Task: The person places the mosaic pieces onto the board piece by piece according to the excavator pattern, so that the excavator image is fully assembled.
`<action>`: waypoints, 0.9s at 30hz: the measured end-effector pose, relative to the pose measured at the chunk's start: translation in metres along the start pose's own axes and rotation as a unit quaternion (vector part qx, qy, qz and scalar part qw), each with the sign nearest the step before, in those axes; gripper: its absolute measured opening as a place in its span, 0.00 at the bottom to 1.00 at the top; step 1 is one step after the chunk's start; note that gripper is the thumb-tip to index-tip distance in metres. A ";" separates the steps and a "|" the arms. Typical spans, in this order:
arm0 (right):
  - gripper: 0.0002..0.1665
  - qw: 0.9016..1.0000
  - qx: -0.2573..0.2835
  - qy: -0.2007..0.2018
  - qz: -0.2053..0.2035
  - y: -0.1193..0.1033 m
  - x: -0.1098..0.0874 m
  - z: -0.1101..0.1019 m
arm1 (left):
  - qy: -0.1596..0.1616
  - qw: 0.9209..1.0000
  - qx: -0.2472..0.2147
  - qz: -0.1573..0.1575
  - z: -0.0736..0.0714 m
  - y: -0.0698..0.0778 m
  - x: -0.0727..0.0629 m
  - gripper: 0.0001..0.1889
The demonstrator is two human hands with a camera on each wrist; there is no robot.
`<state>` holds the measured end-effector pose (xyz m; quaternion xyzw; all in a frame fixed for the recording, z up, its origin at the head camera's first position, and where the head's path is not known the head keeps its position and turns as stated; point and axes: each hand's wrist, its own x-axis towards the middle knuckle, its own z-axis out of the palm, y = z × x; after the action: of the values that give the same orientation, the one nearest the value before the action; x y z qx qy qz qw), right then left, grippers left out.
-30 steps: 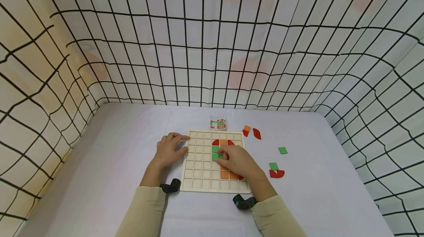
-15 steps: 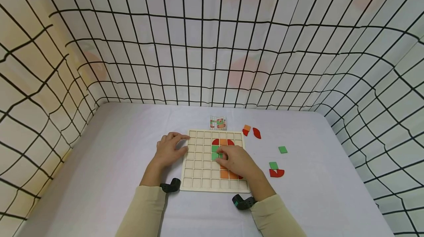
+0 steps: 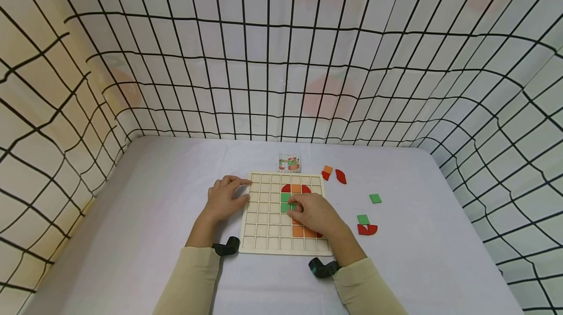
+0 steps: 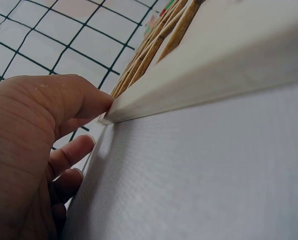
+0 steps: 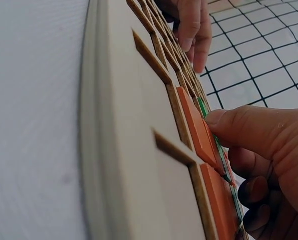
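Note:
A light wooden grid board (image 3: 267, 217) lies on the white cloth. My left hand (image 3: 225, 201) rests at its left edge, fingers spread; in the left wrist view the thumb (image 4: 91, 100) touches the board's corner edge. Over the board's right half, my right hand (image 3: 314, 211) pinches a green square tile (image 3: 293, 206) between thumb and index finger, low among the cells; the fingers partly hide it. Beside it sit two green tiles (image 3: 285, 198) in their cells. Orange tiles (image 3: 297, 231) and red curved pieces (image 3: 286, 188) fill other cells. In the right wrist view the thumb (image 5: 218, 119) is close above an orange tile (image 5: 198, 132).
A small pattern card (image 3: 289, 163) lies behind the board. Loose pieces lie to the right: an orange square (image 3: 328, 169), a red leaf-shaped piece (image 3: 340, 176), green squares (image 3: 375, 198) and red curved pieces (image 3: 367, 230). Black netting (image 3: 281, 65) surrounds the table's back and sides.

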<state>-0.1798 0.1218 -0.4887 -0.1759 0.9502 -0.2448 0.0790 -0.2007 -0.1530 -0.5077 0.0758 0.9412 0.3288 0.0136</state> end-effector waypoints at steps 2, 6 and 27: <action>0.15 1.000 0.004 -0.002 0.003 0.000 0.000 -0.001 | 0.000 1.000 0.000 0.000 0.000 0.000 0.000 0.22; 0.16 1.000 0.019 -0.002 0.014 0.002 0.000 -0.004 | 0.001 1.000 0.001 -0.001 0.000 0.000 0.000 0.22; 0.22 0.977 0.037 0.103 0.186 0.069 -0.008 -0.037 | 0.003 1.000 0.001 0.000 0.002 -0.002 0.001 0.22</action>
<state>-0.2017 0.1975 -0.4906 0.0327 0.9595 -0.2780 0.0313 -0.2020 -0.1530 -0.5100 0.0747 0.9416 0.3282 0.0110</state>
